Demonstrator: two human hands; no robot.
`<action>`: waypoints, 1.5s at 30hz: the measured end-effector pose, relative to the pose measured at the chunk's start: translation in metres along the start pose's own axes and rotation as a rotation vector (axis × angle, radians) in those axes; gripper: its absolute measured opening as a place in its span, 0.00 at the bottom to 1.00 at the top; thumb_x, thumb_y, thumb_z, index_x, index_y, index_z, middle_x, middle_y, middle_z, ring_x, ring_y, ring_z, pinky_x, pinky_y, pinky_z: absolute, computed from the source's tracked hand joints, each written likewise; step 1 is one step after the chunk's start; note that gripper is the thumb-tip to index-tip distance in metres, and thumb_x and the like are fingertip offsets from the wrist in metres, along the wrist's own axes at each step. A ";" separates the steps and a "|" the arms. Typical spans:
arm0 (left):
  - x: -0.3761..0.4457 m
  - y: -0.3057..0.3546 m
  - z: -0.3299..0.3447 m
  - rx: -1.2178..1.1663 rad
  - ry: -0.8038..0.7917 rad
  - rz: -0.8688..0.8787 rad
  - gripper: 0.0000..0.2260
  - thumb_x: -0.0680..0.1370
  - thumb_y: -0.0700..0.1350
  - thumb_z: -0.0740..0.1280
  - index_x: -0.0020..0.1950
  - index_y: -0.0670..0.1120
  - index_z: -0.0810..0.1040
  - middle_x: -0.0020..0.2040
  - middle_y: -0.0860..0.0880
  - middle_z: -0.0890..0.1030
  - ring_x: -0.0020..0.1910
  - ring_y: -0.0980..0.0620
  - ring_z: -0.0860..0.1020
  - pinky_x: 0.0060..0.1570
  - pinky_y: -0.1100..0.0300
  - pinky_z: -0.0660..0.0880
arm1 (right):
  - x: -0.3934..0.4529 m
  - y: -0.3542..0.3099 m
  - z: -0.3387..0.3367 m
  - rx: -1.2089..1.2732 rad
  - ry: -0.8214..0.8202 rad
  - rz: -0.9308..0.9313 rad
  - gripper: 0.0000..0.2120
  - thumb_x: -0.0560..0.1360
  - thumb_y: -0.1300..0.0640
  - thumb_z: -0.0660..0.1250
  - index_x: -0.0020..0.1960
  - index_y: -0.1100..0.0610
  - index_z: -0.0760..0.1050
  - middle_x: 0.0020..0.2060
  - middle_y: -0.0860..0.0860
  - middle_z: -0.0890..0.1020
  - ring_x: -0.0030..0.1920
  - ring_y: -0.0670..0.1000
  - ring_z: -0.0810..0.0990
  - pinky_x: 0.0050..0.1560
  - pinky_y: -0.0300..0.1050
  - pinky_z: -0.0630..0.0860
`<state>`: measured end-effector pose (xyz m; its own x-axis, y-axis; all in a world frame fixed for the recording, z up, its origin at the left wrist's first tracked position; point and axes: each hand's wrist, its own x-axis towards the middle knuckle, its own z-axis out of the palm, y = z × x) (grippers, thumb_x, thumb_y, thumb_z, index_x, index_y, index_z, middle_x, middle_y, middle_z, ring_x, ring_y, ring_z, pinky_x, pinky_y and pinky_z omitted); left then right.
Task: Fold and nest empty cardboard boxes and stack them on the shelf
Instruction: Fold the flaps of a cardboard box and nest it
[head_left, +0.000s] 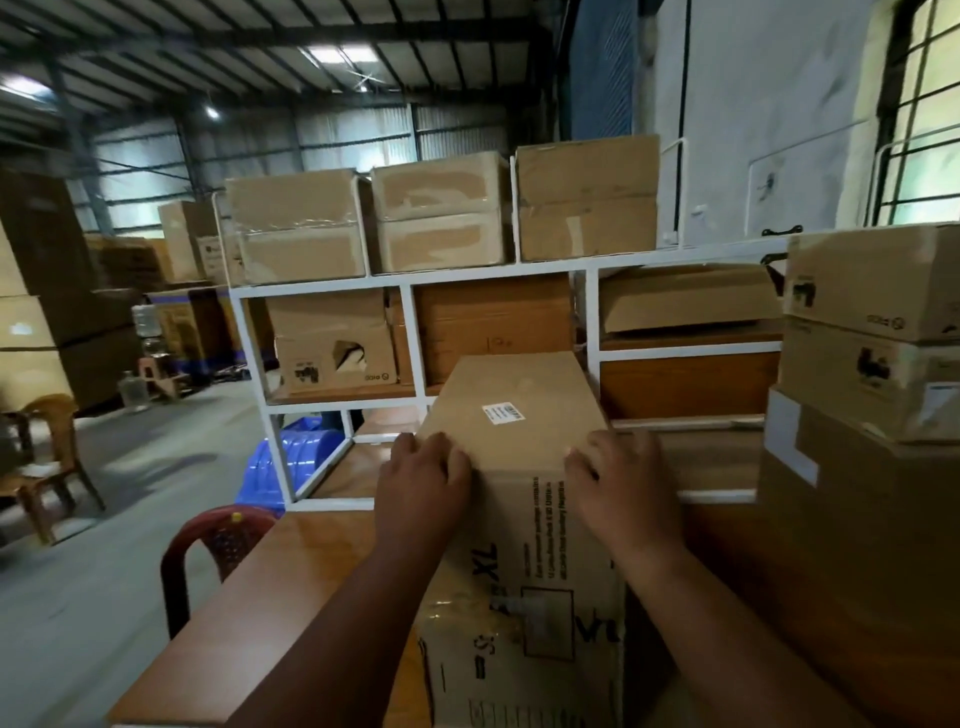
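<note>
We have the left hand (423, 475) and right hand (618, 475) both curled over the top far edge of the tall cardboard box (519, 514), fingers hooked on the upper face, probably to steady it upright and press that face down for folding, though we can't tell if the flap is loose. The box stands on the wooden counter (291, 587) near its far edge, its far end reaching over toward the white shelf (410, 332). That shelf holds other boxes, and a box stack (872, 332) sits at the counter's right side.
</note>
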<state>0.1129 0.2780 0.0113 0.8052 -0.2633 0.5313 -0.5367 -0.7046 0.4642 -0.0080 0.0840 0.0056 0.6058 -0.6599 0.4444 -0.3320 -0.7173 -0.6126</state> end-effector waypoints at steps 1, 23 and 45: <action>-0.001 -0.003 -0.001 -0.016 -0.008 -0.003 0.16 0.85 0.62 0.54 0.60 0.57 0.77 0.61 0.48 0.76 0.57 0.50 0.77 0.56 0.47 0.80 | 0.000 -0.001 0.002 0.175 -0.062 0.079 0.19 0.83 0.36 0.64 0.71 0.40 0.74 0.72 0.53 0.70 0.60 0.52 0.76 0.45 0.46 0.79; -0.011 -0.074 -0.067 0.221 -0.149 -0.110 0.21 0.85 0.60 0.59 0.77 0.55 0.67 0.66 0.44 0.80 0.63 0.43 0.80 0.59 0.43 0.82 | -0.038 -0.097 -0.002 0.327 -0.112 -0.414 0.25 0.82 0.35 0.67 0.76 0.41 0.69 0.60 0.40 0.79 0.56 0.41 0.78 0.57 0.43 0.81; -0.141 -0.201 -0.059 -0.353 0.115 -0.672 0.14 0.78 0.59 0.61 0.51 0.50 0.78 0.45 0.48 0.82 0.47 0.43 0.80 0.51 0.41 0.81 | -0.120 -0.074 0.135 -0.112 -0.714 -0.420 0.21 0.83 0.28 0.51 0.55 0.43 0.70 0.46 0.46 0.80 0.46 0.52 0.81 0.45 0.52 0.78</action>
<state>0.0924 0.4954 -0.1149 0.9661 0.2304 0.1163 -0.0057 -0.4316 0.9021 0.0413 0.2464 -0.0902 0.9953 -0.0596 0.0769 -0.0237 -0.9150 -0.4027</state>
